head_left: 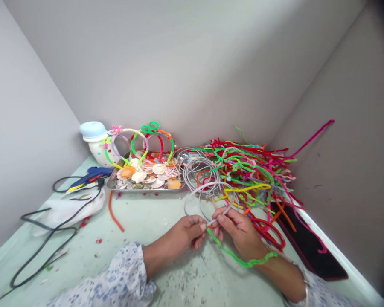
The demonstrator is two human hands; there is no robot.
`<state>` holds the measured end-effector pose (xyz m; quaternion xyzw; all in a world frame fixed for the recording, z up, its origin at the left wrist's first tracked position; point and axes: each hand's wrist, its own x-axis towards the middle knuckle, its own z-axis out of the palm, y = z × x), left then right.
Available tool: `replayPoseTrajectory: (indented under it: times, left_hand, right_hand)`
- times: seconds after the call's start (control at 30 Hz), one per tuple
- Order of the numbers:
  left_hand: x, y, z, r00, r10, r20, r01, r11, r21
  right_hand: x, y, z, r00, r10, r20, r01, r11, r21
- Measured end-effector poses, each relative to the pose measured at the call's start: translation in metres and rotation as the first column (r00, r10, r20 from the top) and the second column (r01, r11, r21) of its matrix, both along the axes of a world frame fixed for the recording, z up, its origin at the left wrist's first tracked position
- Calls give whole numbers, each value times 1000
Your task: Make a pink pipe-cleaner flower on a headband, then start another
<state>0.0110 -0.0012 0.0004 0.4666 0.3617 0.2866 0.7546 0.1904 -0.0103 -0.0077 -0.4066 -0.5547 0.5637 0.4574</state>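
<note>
My left hand (184,234) is closed in a pinch near the middle of the table. Its thumb and finger grip a thin grey headband (208,185) and the end of a bright green pipe cleaner (237,261). From there the pipe cleaner trails to the right across my right wrist. My right hand (240,232) pinches the same grey band, close beside the left fingertips. A small orange bit shows between the hands. The band curves up behind the fingers, overlapping a pile of bare grey headbands (186,175).
A metal tray (144,190) of seashells has several wrapped headbands standing on it. Tangled pipe cleaners (252,162) heap at the back right, beside a black mat (316,251). On the left are a blue glue gun (96,172), a black cord (32,217), a plastic bag (73,209) and a white jar (99,149).
</note>
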Motion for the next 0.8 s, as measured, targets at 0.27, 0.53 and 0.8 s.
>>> replayPoseTrajectory:
  times: [0.27, 0.53, 0.8]
  left_hand:
    - [-2, -2, 2, 1000, -3, 2, 3, 1000, 9]
    - [-1, -5, 5, 995, 72, 76, -68, 996, -50]
    - [3, -3, -3, 988, 96, 120, -87, 993, -81]
  right_hand:
    - [-1, 1, -4, 1000, 18, 9, -18, 1000, 5]
    - [-1, 2, -5, 1000, 15, 3, -15, 999, 28]
    - [-1, 0, -4, 1000, 24, -6, -24, 999, 43]
